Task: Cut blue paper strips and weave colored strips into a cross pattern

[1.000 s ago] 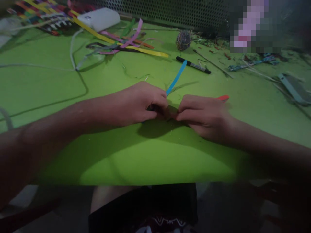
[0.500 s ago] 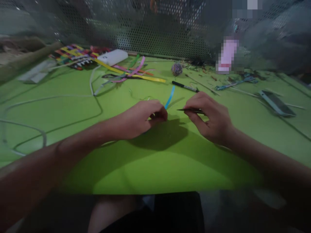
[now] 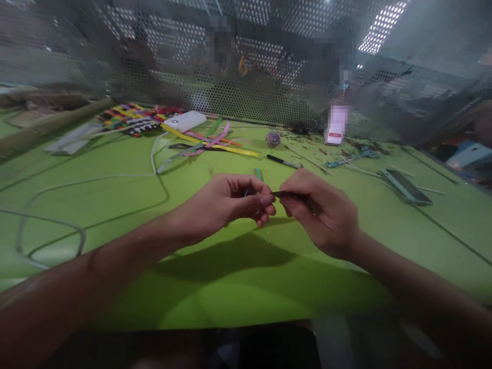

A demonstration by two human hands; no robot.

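Blue strip (image 3: pixel 258 175) pinched in your left hand (image 3: pixel 234 202), fingers masking most of it. Dark pointed tool (image 3: pixel 283 194) clamped in your right hand (image 3: pixel 326 212), tip at left fingertips. Beyond: black pen (image 3: pixel 282 161), yellow strip (image 3: pixel 238 151), yarn ball (image 3: pixel 273 139); perforated panel (image 3: pixel 246 95) blocking far side.

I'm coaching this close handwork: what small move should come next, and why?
Perhaps tilt the dark pointed tool slightly away from the left hand: the right hand grips it, and its tip points at the left hand's fingertips.
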